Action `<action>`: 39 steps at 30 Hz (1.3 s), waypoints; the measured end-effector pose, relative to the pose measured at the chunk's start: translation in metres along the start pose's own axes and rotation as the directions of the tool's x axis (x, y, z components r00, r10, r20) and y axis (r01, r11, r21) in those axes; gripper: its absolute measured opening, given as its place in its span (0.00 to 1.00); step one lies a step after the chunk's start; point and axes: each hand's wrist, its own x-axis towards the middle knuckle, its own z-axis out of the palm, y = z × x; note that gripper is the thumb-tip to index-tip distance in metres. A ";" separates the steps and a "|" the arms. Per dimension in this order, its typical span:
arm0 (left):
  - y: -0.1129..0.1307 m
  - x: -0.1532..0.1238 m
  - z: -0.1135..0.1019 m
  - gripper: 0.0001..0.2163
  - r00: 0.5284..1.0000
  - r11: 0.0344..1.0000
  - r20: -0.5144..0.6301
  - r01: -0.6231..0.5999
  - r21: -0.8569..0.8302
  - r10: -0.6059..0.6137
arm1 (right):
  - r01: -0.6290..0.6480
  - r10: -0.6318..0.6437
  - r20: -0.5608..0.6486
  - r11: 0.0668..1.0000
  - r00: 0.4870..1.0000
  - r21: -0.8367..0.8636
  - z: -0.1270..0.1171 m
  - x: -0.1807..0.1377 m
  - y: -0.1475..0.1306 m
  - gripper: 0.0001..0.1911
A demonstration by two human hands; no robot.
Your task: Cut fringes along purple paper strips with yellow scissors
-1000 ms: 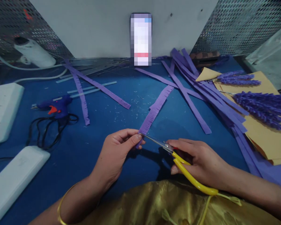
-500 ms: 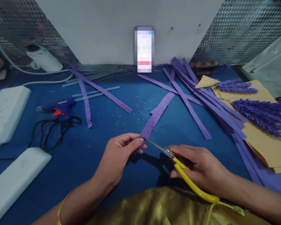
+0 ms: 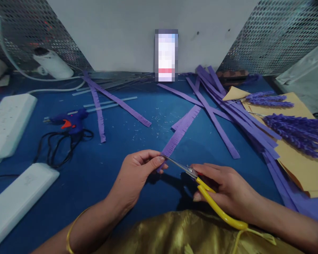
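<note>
1. Right here, the purple strip (image 3: pixel 178 137) is held at the middle of the blue table (image 3: pixel 127 141), its near end pinched firmly between thumb and fingers of the left hand (image 3: pixel 144 167), with no gap seen in that pinch.
2. And the scissors (image 3: pixel 222 210) are gripped in the right hand (image 3: pixel 225 180), fingers curled about the yellow handles; the blades (image 3: pixel 177 164) are pointed at the strip, tips right by the left thumb. How far they are parted cannot be told.
3. Here's the big danger: a fingertip could be nicked, because the cut is lined up so close to the pinch.
4. Watch the depth, too! If the handles are squeezed too far, the strip could be severed right across instead of slit.
5. Uneven slits could also be produced if the soft-looking strip is allowed to buckle or slip in the pinch.
6. And a tangle is possible: the loose purple strips (image 3: pixel 212 118) are lying near its far end, and could be snagged if it is swung across.
7. Now, the look of it: matt, thin, papery purple, laid at a slant, marked crosswise by a row of fine slits. Near the far end another layer is shown beneath; whether it is folded or separate cannot be told.
</note>
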 end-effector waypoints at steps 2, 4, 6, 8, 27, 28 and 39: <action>0.000 0.000 -0.001 0.03 1.000 1.000 0.010 0.004 -0.003 -0.004 | 0.005 -0.005 -0.002 1.000 1.000 0.003 0.000 0.000 0.000 0.23; 0.000 0.000 -0.001 0.03 1.000 1.000 0.017 0.010 -0.009 -0.010 | 0.006 -0.006 -0.007 1.000 1.000 0.011 0.000 -0.001 0.001 0.23; -0.001 0.000 -0.002 0.04 1.000 1.000 0.023 0.014 -0.016 -0.014 | 0.006 -0.006 -0.010 1.000 1.000 0.021 0.001 -0.002 0.002 0.22; -0.001 0.000 -0.003 0.04 0.999 1.000 0.038 0.013 -0.026 -0.012 | 0.007 -0.006 -0.009 0.999 1.000 0.038 0.001 -0.002 0.002 0.21; 0.001 0.002 -0.003 0.05 0.997 0.999 0.075 0.028 -0.028 -0.026 | -0.041 0.039 0.022 0.995 0.999 0.095 0.000 0.003 -0.004 0.20; 0.001 0.002 -0.003 0.05 0.995 0.999 0.090 0.037 -0.035 -0.033 | -0.041 0.038 0.026 0.994 0.999 0.106 0.000 0.003 -0.004 0.20; 0.001 0.002 -0.004 0.04 0.996 0.998 0.068 0.057 -0.019 -0.055 | -0.042 0.042 0.009 0.994 0.999 0.098 0.000 0.003 -0.001 0.18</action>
